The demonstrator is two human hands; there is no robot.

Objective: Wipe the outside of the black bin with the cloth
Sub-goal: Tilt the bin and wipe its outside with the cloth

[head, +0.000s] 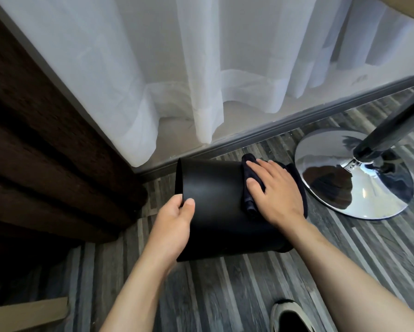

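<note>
A black bin [215,200] lies tipped on its side between the hands, long axis running left to right: the left hand [175,221] pinches its open rim, the right hand [278,190] presses a dark cloth [249,202] flat, fingers spread, near its base.

Black bin [215,200] hemmed in: chrome pedestal base [354,178] close right, dark curtain [45,144] left, baseboard [261,135] behind; open floor [225,295] in front.
</note>
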